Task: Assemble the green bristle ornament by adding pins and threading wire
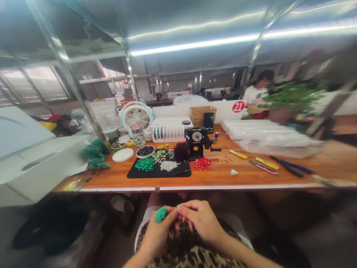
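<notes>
1. Hands sit low over the lap, below the table [223, 178] edge.
2. Left hand [157, 234] is curled shut on a small green bead ball [161, 214].
3. Right hand [200, 219] touches the left, fingers pinched tight on a dark fuzzy bit [178, 227].
4. Bead piles lie on a black mat [158, 172] up on the table.

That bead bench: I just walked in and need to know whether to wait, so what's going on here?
A person sits back from the wooden table, both hands in their lap. The left hand and right hand pinch a small dark piece between them, and a teal beaded bit sits by the left fingers. On the table, a black mat holds piles of beads beside a small black hand-crank machine. Another person works behind.
</notes>
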`<state>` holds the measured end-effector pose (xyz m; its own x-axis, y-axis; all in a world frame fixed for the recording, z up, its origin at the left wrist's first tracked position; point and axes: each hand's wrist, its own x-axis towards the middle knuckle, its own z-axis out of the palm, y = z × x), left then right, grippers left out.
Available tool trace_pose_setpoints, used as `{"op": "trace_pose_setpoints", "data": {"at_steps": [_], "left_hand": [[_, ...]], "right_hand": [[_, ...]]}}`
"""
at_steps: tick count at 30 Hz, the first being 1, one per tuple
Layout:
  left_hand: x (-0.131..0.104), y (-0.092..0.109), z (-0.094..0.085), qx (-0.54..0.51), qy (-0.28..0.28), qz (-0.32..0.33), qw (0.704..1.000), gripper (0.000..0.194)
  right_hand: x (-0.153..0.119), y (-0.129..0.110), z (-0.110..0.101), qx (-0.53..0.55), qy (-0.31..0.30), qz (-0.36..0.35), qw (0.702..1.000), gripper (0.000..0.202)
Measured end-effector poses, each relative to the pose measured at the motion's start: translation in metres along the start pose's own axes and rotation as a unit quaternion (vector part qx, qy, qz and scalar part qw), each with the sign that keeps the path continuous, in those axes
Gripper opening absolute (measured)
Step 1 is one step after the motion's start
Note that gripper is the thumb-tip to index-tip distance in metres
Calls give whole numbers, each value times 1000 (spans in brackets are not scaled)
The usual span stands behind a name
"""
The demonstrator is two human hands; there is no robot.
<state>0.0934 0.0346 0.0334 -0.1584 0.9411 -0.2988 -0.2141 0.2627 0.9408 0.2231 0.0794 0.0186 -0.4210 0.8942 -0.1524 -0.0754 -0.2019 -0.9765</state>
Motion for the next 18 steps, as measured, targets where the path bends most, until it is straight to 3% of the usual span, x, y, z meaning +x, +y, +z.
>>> {"op": "trace_pose_setpoints", "data": {"at_steps": [5, 9, 14, 18], "left_hand": [[1, 0, 1, -6, 7, -4, 1000, 48], [2, 0, 1, -24, -14, -11, 1000, 41], [3, 2, -1, -52, -32, -14, 998, 41], [4, 1, -5, 9, -50, -16, 999, 45]], "right_hand": [[0, 2, -1, 3, 17, 7, 1000, 25], [-1, 6, 0, 23, -59, 8, 998, 27], [0, 12, 2, 163, -166, 52, 971, 34], [1, 15, -2, 137, -121, 71, 981, 34]]}}
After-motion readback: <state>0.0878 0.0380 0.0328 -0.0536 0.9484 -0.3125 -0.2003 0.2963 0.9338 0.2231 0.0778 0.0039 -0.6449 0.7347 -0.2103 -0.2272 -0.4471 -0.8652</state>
